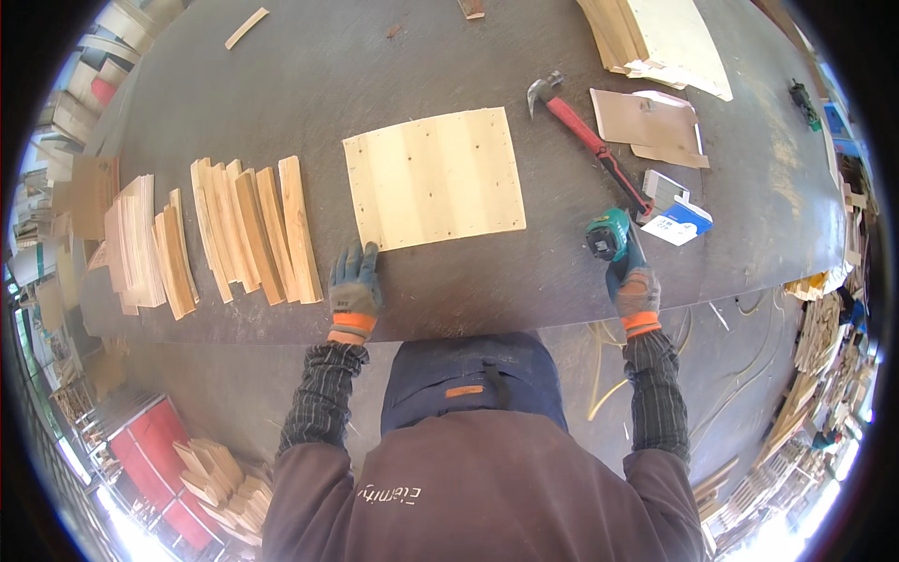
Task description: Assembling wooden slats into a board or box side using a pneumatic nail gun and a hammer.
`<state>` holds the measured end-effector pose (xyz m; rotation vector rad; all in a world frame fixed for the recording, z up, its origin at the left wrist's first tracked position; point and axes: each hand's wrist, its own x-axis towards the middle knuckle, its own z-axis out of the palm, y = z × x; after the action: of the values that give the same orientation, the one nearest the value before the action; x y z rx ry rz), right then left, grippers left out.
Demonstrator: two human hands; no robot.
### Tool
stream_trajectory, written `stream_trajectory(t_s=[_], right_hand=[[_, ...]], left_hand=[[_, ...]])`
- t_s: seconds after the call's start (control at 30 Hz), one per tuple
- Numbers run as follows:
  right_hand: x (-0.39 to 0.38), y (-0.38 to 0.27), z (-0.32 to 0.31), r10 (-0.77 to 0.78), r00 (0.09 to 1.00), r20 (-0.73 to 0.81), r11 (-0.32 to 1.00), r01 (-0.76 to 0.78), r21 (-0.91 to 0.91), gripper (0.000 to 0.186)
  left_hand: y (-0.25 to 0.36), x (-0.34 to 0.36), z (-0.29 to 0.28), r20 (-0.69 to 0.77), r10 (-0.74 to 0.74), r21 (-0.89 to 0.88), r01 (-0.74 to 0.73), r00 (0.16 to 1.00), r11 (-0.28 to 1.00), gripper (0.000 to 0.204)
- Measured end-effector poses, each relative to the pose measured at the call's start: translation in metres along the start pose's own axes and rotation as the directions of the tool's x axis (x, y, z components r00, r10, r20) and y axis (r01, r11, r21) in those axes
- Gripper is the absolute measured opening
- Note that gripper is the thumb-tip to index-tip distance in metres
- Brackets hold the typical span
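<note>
My left hand (pixel 355 292), in a grey-blue glove with an orange cuff, lies with fingers stretched out at the near left corner of a pale plywood panel (pixel 438 178). A fingertip touches the panel's edge. Small dark nail-like dots run in rows across the panel. To its right, my right hand (pixel 635 288), gloved alike, is closed round a teal-and-black tool (pixel 609 234) with a rounded top; its exact kind is hard to make out. Just beyond this hand are a red-and-black handled claw hammer (pixel 590 136) and a blue-and-white box (pixel 682 223).
Wooden strips (pixel 253 229) and thin boards (pixel 136 239) lie at the left of the dark table (pixel 449 290). Stacked panels (pixel 660 42) stand at the far right, near flattened cardboard (pixel 648 122). A yellow hose (pixel 609 398) lies below the table edge.
</note>
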<state>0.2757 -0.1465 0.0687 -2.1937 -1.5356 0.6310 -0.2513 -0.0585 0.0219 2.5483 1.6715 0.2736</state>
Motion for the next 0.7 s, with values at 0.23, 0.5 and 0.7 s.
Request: stream_trajectory(t_s=[0.23, 0.5, 0.7], right_hand=[[0.003, 0.007, -0.009, -0.258, 0.966, -0.035, 0.938, 0.242, -0.249, 0.068], [0.136, -0.026, 0.121, 0.113, 0.88, 0.461, 0.975, -0.009, -0.221, 0.064], [0.078, -0.144, 0.151, 0.082, 0.996, -0.022, 0.986, -0.085, -0.145, 0.087]], left_hand=[[0.005, 0.01, -0.006, 0.027, -0.072, -0.111, 0.075, 0.997, 0.991, 0.047], [0.027, 0.062, 0.014, 0.17, -0.59, -0.74, 0.498, 0.789, 0.453, 0.043], [0.02, 0.07, -0.015, 0.327, -0.645, -0.38, 0.721, 0.69, 0.579, 0.053]])
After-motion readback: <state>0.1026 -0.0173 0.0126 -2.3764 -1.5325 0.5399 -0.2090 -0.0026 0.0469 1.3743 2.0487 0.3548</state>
